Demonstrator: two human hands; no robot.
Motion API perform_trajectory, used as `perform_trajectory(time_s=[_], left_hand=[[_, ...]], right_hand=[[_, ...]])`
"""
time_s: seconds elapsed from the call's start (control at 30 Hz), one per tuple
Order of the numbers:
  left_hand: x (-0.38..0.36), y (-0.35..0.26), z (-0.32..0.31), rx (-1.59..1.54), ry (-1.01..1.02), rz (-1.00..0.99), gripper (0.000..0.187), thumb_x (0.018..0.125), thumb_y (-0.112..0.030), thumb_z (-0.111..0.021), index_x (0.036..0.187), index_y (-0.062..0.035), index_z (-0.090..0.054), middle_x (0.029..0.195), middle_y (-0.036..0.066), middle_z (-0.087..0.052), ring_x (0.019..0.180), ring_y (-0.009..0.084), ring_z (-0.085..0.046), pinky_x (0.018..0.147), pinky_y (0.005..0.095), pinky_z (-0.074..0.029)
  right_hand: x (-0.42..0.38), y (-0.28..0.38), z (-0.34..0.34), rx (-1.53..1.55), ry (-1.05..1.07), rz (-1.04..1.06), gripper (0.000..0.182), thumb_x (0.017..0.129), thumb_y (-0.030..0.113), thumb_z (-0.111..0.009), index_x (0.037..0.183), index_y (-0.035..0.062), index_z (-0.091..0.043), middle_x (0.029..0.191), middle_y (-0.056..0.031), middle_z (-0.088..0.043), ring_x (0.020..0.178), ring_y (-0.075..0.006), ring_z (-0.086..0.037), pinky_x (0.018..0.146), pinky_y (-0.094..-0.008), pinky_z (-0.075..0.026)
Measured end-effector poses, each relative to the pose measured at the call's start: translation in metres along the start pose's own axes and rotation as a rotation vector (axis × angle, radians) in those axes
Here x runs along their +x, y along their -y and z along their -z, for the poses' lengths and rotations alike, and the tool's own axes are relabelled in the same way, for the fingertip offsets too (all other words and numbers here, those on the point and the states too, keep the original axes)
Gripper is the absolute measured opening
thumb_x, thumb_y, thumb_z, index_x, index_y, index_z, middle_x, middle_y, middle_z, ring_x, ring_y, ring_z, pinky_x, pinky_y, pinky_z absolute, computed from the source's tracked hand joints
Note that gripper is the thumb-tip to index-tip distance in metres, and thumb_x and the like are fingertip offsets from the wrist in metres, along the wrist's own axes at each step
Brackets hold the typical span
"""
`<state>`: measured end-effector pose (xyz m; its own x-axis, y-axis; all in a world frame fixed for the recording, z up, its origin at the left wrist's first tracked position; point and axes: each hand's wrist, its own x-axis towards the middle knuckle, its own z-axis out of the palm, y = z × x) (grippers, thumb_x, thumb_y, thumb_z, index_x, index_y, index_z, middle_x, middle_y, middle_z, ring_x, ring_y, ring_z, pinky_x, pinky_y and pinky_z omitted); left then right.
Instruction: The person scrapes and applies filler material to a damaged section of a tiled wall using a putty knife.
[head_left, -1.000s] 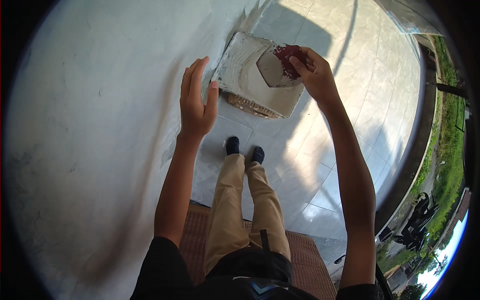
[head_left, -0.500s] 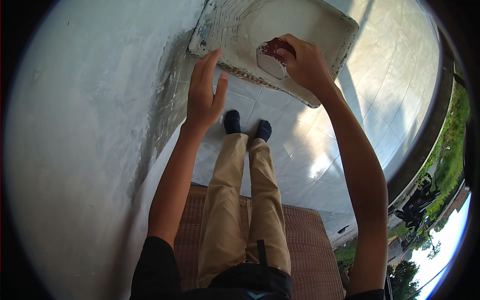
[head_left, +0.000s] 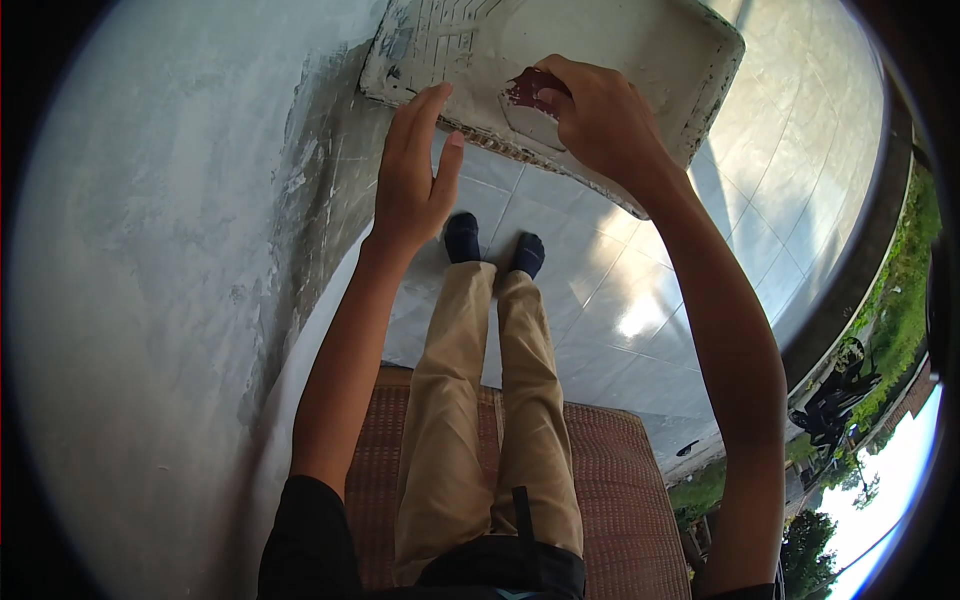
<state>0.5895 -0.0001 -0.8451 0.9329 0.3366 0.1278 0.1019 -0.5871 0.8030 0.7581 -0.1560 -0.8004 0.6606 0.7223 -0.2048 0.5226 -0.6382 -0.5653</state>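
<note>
My right hand [head_left: 605, 115] grips a putty scraper [head_left: 526, 88] by its dark red, white-smeared upper part, thumb on the near side. The scraper's pale blade points down over the inside of a shallow paint tray [head_left: 722, 95], close to its near wall. Whitish wet material coats the tray's floor, and its ribbed part shows at the left. My left hand [head_left: 412, 175] is open at the tray's near left edge, fingers stretched out and thumb apart, with nothing in it. The fingertips overlap the rim in this view.
A grey-white plastered wall [head_left: 160, 270] runs along the left, rough and patchy near its base. Below are pale floor tiles [head_left: 600, 300] and my feet in dark socks [head_left: 462, 238]. A brown woven surface [head_left: 620, 490] lies under my legs. Grass [head_left: 895, 310] borders the right.
My right hand and the scraper have shifted slightly up and left, the blade now less visible. The tray looks slightly larger. My left hand stays open by the tray's edge.
</note>
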Motion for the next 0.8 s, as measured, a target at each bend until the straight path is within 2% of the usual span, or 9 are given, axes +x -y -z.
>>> perform_trajectory(time_s=[0.53,0.73,0.8], left_hand=[[-0.005,0.000,-0.005,-0.004,0.002,0.017,0.044,0.102,-0.016,-0.052,0.142,0.0005,-0.047,0.139,0.023,-0.052,0.131,0.0381,-0.050,0.109,0.0458,-0.040],[-0.007,0.001,-0.007,-0.001,0.022,0.032,0.045,0.102,-0.018,-0.051,0.143,-0.0003,-0.045,0.141,0.023,-0.051,0.133,0.0383,-0.049,0.110,0.0459,-0.039],[-0.007,0.000,-0.007,-0.003,0.027,0.033,0.045,0.102,-0.018,-0.051,0.143,-0.0004,-0.045,0.141,0.023,-0.050,0.133,0.0384,-0.049,0.111,0.0459,-0.039]], right_hand=[[0.009,-0.019,0.000,0.087,0.093,-0.050,0.023,0.092,0.019,-0.063,0.113,0.0106,-0.069,0.099,-0.0153,-0.073,0.092,-0.0370,-0.069,0.083,-0.0478,-0.053],[0.019,-0.026,0.005,0.176,0.158,-0.026,0.026,0.090,0.019,-0.065,0.113,0.0089,-0.070,0.098,-0.0166,-0.073,0.091,-0.0368,-0.069,0.084,-0.0444,-0.053],[0.020,-0.026,0.007,0.207,0.177,-0.027,0.028,0.088,0.017,-0.067,0.113,0.0057,-0.070,0.098,-0.0180,-0.073,0.091,-0.0371,-0.069,0.084,-0.0433,-0.053]])
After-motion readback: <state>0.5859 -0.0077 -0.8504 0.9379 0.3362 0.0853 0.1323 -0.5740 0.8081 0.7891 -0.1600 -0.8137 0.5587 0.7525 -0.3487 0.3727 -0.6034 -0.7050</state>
